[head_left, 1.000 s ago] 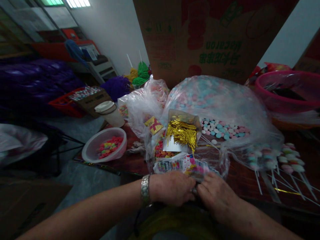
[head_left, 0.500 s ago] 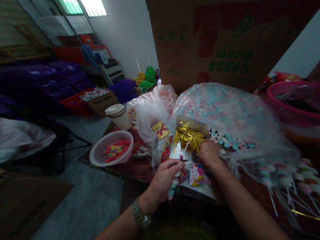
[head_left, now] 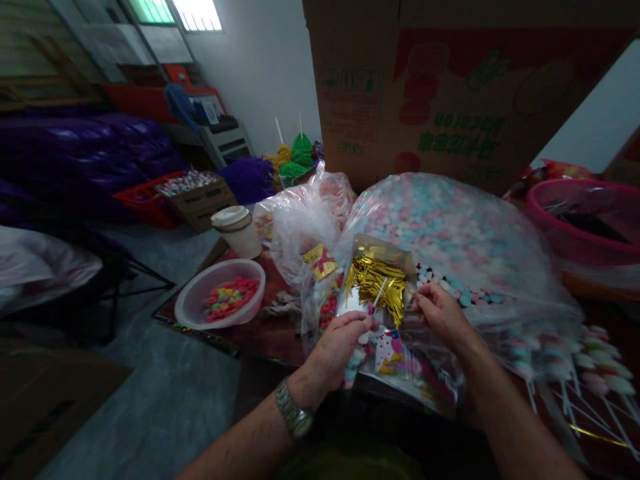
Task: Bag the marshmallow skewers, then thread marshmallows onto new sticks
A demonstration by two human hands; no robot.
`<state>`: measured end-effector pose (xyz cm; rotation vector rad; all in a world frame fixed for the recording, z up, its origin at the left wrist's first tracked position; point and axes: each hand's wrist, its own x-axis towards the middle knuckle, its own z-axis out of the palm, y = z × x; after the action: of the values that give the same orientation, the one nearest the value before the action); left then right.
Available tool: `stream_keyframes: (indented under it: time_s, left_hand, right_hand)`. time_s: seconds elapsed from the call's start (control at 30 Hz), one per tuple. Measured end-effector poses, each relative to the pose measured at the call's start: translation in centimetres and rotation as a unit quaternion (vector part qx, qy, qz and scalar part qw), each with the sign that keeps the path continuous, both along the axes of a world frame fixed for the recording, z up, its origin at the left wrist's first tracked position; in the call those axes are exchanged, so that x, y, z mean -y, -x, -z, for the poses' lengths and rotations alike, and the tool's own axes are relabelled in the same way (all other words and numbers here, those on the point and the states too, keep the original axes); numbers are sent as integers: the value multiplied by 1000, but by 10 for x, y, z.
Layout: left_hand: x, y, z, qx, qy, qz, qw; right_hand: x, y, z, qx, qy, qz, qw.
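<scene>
Candy skewer [head_left: 353, 367], partly hidden by the closed fingers of the left hand [head_left: 336, 348] gripping it, slants stick-up before a box of gold ties [head_left: 377, 277]. Right hand [head_left: 443, 313], angled inward, pinches a thin gold strand [head_left: 411, 292], barely discernible; both forearms are cut off.

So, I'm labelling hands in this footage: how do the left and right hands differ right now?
The left hand has a metal-banded watch at its wrist; the right hand shows none. The left hand grips a stick of sweets; the right hand pinches what looks like a thin gold strip. Both are gloveless and near the tray of gold strips.
</scene>
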<state>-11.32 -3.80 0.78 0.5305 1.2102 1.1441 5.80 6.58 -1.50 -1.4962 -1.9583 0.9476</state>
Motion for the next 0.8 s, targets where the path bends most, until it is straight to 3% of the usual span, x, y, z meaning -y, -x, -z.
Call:
stream_keyframes:
  time_s: [0.2, 0.27, 0.33, 0.4, 0.53, 0.7, 0.8]
  left_hand:
    - [-21, -19, 2, 91, -48, 24, 994]
    - [-23, -24, 4, 68, -47, 28, 996]
    - [-22, -27, 5, 21, -32, 49, 998]
    - [-19, -31, 5, -31, -27, 71, 997]
    - [-15, -40, 4, -85, -48, 97, 991]
    - [-7, -39, 7, -113, -99, 138, 979]
    - [-2, -37, 8, -74, -79, 150, 983]
  right_hand:
    - [53, 8, -6, -216, 108, -77, 967]
    - [61, -1, -9, -181, 55, -72, 979]
    - [66, -16, -16, -117, -31, -17, 993]
    - [71, -28, -25, -114, -74, 40, 990]
    - [78, -23, -34, -173, -46, -17, 984]
    - [75, -3, -20, -178, -8, -34, 983]
    - [75, -3, -11, -146, -34, -34, 988]
